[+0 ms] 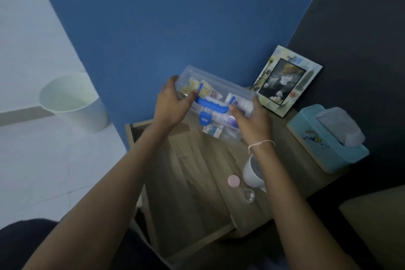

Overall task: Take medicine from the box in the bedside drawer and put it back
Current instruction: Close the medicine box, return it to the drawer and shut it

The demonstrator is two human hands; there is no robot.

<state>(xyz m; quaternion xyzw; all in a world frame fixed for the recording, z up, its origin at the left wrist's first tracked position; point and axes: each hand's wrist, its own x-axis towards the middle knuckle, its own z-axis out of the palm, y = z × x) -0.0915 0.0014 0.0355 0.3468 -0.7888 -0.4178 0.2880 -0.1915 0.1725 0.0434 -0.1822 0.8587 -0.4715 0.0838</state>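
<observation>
A clear plastic medicine box (217, 89) with a blue handle (211, 105) and a blue latch is held tilted above the back of the wooden bedside cabinet, over the open drawer (192, 182). Packets and small bottles show through its walls. My left hand (173, 103) grips its left end, thumb near the handle. My right hand (252, 120) grips its right end. A small clear medicine bottle (249, 195) lies on the cabinet top beside its pink cap (233, 181).
A white cup (252, 173) stands on the cabinet top under my right forearm. A turquoise tissue box (324, 144) sits at the right, a picture frame (285, 81) leans in the corner. A white bin (72, 101) stands on the floor at left.
</observation>
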